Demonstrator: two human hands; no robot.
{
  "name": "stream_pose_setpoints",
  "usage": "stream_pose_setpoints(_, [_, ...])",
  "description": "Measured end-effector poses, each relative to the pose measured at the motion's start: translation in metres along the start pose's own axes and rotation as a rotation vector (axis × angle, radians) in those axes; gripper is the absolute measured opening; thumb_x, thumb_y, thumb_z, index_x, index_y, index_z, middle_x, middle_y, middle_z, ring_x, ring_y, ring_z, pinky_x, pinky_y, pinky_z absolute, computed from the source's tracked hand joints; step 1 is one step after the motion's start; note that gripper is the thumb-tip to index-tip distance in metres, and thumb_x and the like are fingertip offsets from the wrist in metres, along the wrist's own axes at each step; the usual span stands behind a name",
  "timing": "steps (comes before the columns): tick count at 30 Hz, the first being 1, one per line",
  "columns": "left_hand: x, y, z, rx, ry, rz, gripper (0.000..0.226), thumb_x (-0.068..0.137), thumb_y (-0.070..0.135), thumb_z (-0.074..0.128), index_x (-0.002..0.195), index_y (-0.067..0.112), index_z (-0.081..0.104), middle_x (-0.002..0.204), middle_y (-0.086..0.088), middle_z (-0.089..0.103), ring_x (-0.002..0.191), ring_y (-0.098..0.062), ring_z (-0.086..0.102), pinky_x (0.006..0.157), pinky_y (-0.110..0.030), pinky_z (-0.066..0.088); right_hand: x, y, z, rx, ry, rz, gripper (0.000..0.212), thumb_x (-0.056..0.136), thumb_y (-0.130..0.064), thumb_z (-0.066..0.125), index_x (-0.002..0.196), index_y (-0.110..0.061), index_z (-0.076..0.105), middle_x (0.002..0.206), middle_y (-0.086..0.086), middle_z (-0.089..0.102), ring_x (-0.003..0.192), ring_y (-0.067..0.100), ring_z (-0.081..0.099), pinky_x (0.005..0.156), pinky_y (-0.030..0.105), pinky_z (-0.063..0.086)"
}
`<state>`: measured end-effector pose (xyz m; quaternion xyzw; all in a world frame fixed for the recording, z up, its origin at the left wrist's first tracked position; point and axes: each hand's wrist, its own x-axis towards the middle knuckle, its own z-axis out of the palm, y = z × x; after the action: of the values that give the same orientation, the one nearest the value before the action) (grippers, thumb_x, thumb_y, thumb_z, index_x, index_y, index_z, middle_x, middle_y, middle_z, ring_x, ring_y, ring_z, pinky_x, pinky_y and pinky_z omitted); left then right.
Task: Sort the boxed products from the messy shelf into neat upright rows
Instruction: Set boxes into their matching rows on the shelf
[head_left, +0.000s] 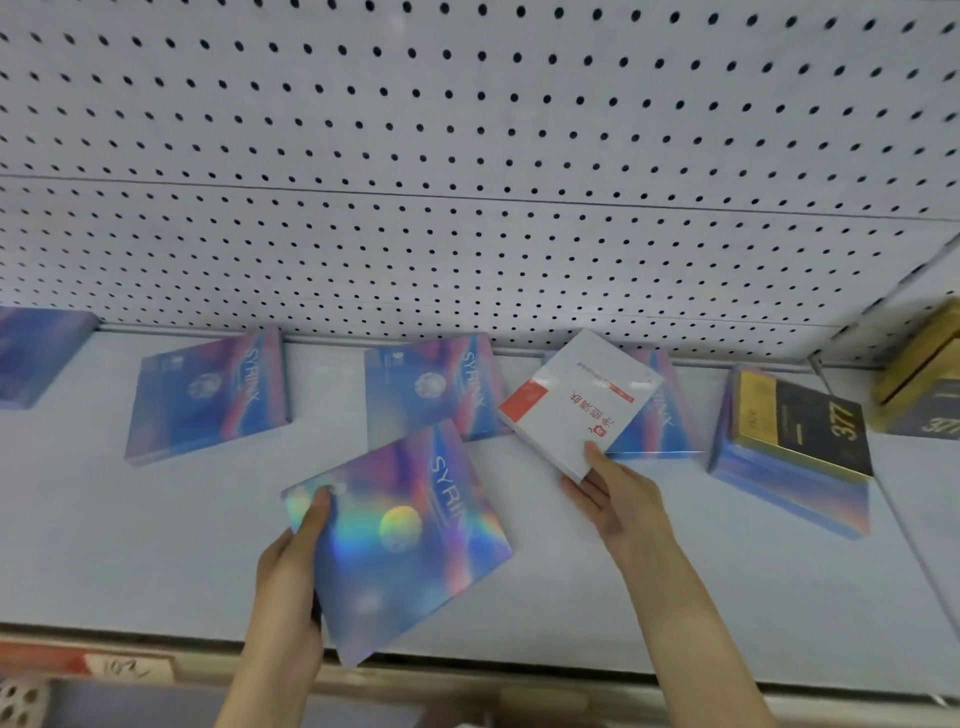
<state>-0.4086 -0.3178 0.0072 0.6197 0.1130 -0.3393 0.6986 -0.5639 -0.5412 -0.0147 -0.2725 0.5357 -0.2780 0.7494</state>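
The left hand (291, 566) is pinching a flat iridescent blue-and-purple cardboard box (400, 535) at its near-left corner. The thumb is lying on the printed face and the fingers are hidden beneath. This box is hanging tilted, well out from the white perforated back panel (467, 156), over the front part of the pale shelf board (156, 545).

The right hand (613, 499) is pinching the near corner of a flat white cardboard box with a red band (576, 400), thumb on top. That box is sitting nearer the back panel and overlapping another iridescent box (654, 421). It may be resting on it or lifted clear; the view is not settling that.

Both forearms are reaching forward and up from below the shelf's front edge, with the wrists fairly straight.

A corner pinch is likely giving poor control. Each box probably wants a hold along one edge before being turned upright and stood against the back panel, like beside like.
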Motion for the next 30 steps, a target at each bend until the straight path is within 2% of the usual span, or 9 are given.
stream_pose_setpoints(4, [-0.004, 0.006, -0.005, 0.028, -0.090, 0.010, 0.038, 0.083, 0.033, 0.065, 0.110, 0.007, 0.069, 0.104, -0.009, 0.074, 0.085, -0.020, 0.072, 0.058, -0.025, 0.058, -0.020, -0.004, -0.023, 0.016, 0.053, -0.145, 0.019, 0.092, -0.013, 0.063, 0.106, 0.000, 0.060, 0.107, 0.012, 0.071, 0.094, 0.023, 0.071, 0.075, 0.031, 0.059])
stream_pose_setpoints(7, [-0.005, 0.008, 0.006, 0.040, -0.183, 0.030, 0.028, 0.085, 0.018, 0.063, 0.110, 0.006, 0.068, 0.102, -0.009, 0.074, 0.081, -0.016, 0.071, 0.059, -0.024, 0.057, -0.041, -0.006, -0.053, 0.046, 0.086, -0.218, 0.010, 0.094, -0.014, 0.059, 0.098, -0.006, 0.063, 0.104, 0.010, 0.073, 0.090, 0.021, 0.072, 0.069, 0.027, 0.060])
stream_pose_setpoints(11, [-0.010, -0.001, 0.036, 0.036, -0.356, 0.036, 0.040, 0.075, 0.010, 0.063, 0.114, 0.002, 0.063, 0.109, -0.014, 0.072, 0.094, -0.021, 0.069, 0.071, -0.026, 0.058, -0.069, -0.012, -0.092, 0.063, 0.077, -0.328, 0.022, 0.100, -0.016, 0.048, 0.092, -0.014, 0.069, 0.103, 0.005, 0.074, 0.092, 0.014, 0.071, 0.073, 0.025, 0.059])
stream_pose_setpoints(15, [-0.025, -0.022, 0.073, -0.049, -0.492, -0.085, 0.034, 0.079, 0.007, 0.060, 0.112, 0.004, 0.068, 0.109, -0.012, 0.072, 0.091, -0.019, 0.071, 0.074, -0.029, 0.059, -0.088, -0.012, -0.122, -0.027, 0.108, -0.318, 0.032, 0.103, -0.029, 0.042, 0.109, -0.012, 0.068, 0.112, 0.008, 0.072, 0.102, 0.018, 0.069, 0.080, 0.033, 0.059])
stream_pose_setpoints(19, [-0.056, -0.047, 0.100, -0.126, -0.557, -0.181, 0.034, 0.078, 0.020, 0.063, 0.109, 0.010, 0.071, 0.112, -0.012, 0.071, 0.096, -0.020, 0.071, 0.068, -0.029, 0.058, -0.105, -0.015, -0.142, 0.036, 0.114, -0.248, 0.046, 0.083, -0.048, 0.054, 0.111, -0.015, 0.069, 0.111, 0.006, 0.073, 0.096, 0.018, 0.071, 0.074, 0.035, 0.052])
stream_pose_setpoints(22, [-0.090, -0.071, 0.121, -0.193, -0.563, -0.218, 0.032, 0.079, 0.020, 0.060, 0.110, 0.012, 0.069, 0.116, -0.010, 0.070, 0.103, -0.021, 0.069, 0.073, -0.033, 0.060, -0.122, -0.021, -0.168, 0.186, 0.074, -0.217, 0.060, 0.075, -0.055, 0.057, 0.121, -0.017, 0.065, 0.116, 0.005, 0.072, 0.103, 0.020, 0.070, 0.079, 0.037, 0.052])
stream_pose_setpoints(24, [-0.117, -0.091, 0.136, -0.239, -0.569, -0.227, 0.025, 0.079, 0.016, 0.060, 0.101, 0.015, 0.074, 0.114, -0.008, 0.071, 0.102, -0.018, 0.069, 0.079, -0.035, 0.059, -0.133, -0.024, -0.186, 0.280, -0.018, -0.215, 0.058, 0.078, -0.052, 0.059, 0.127, -0.020, 0.061, 0.120, 0.006, 0.070, 0.107, 0.023, 0.068, 0.076, 0.037, 0.057])
stream_pose_setpoints(26, [-0.148, -0.111, 0.152, -0.258, -0.604, -0.210, 0.022, 0.077, 0.013, 0.062, 0.091, 0.017, 0.078, 0.111, -0.007, 0.072, 0.102, -0.017, 0.069, 0.081, -0.035, 0.058, -0.142, -0.025, -0.209, 0.398, -0.084, -0.218, 0.054, 0.078, -0.038, 0.066, 0.129, -0.020, 0.059, 0.119, 0.008, 0.070, 0.104, 0.024, 0.070, 0.069, 0.034, 0.059])
stream_pose_setpoints(30, [-0.210, -0.152, 0.183, -0.259, -0.666, -0.153, 0.029, 0.071, 0.014, 0.070, 0.100, 0.014, 0.075, 0.117, -0.008, 0.070, 0.107, -0.019, 0.067, 0.083, -0.035, 0.057, -0.157, -0.031, -0.266, 0.479, -0.093, -0.247, 0.067, 0.071, -0.015, 0.071, 0.136, -0.018, 0.053, 0.118, 0.007, 0.070, 0.098, 0.020, 0.072, 0.065, 0.027, 0.058])
